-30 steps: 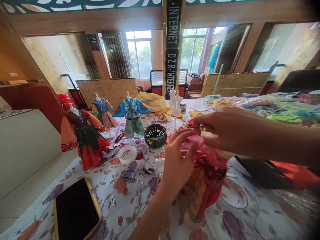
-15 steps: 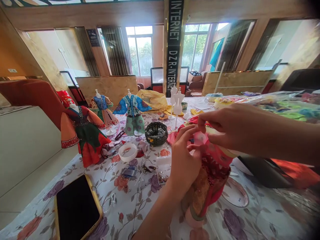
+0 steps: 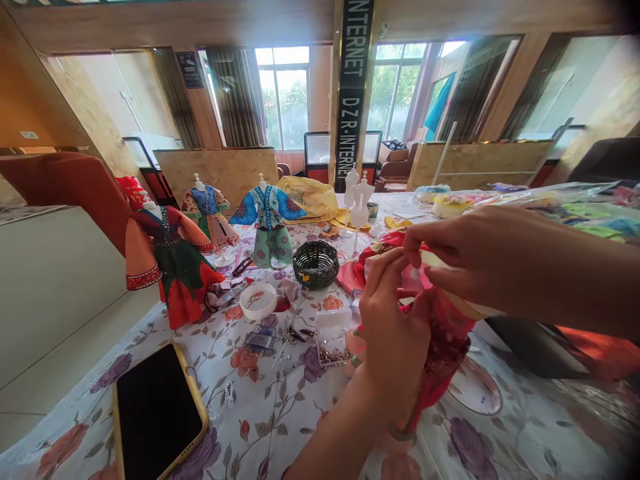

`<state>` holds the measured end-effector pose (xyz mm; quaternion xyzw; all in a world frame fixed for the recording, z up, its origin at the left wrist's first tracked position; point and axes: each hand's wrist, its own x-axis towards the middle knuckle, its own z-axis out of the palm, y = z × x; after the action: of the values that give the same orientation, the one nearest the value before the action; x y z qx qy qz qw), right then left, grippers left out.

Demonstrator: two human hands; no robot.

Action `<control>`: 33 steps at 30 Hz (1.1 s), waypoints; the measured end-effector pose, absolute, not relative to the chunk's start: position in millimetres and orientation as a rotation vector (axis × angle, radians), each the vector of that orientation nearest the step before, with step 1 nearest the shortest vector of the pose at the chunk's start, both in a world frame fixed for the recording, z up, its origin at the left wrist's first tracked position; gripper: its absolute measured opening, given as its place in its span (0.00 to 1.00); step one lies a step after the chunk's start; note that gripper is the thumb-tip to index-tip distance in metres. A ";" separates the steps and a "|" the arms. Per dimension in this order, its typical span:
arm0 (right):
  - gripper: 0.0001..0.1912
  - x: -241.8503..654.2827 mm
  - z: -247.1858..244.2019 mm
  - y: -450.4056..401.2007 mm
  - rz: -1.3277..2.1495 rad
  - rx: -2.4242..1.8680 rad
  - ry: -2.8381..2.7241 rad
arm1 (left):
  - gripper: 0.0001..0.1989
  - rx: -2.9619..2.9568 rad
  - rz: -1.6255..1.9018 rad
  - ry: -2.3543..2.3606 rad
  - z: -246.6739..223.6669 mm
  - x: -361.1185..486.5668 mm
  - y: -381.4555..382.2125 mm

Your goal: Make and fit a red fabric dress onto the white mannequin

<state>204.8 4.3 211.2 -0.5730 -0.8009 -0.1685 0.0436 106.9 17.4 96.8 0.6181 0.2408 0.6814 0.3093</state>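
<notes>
A small red doll garment (image 3: 443, 357) with patterned cloth and a pink, sheer part stands in front of me at the right of the table. My left hand (image 3: 395, 327) is closed on its upper part, with thumb and fingers bent around the pink cloth. From the right, my right hand (image 3: 455, 257) reaches over the top with its fingers in a pinch close to my left fingertips. What lies between those right fingers is hidden. Just left of my left hand, a clear box of beads (image 3: 333, 347) lies open.
A phone (image 3: 159, 413) lies at the front left. Dressed doll forms (image 3: 173, 257) stand at the back left, near a dark woven basket (image 3: 316, 265) and a white ring (image 3: 258, 301). Bare white mannequins (image 3: 360, 203) stand behind. Plastic-wrapped material (image 3: 590, 210) fills the right.
My left hand has shifted right and slightly up, showing more of the bead box. The garment has also shifted slightly right, and the right hand keeps its pinch. The whole view has moved slightly.
</notes>
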 end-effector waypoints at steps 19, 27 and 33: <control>0.03 203.5 210.5 5.9 -0.640 -1.752 -2.443 | 0.18 1.766 2.119 0.658 94.5 105.2 14.1; 0.08 205.0 209.7 5.7 -0.663 -1.800 -2.422 | 0.17 1.615 2.067 0.665 90.7 108.7 12.6; 0.09 207.9 208.9 6.0 -0.619 -1.757 -2.455 | 0.15 1.516 2.066 0.723 90.3 114.8 6.1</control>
<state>207.9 6.0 208.9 -0.5699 -0.7962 -0.2007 0.0302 114.8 6.1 90.3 0.5532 0.2636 0.7537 0.2374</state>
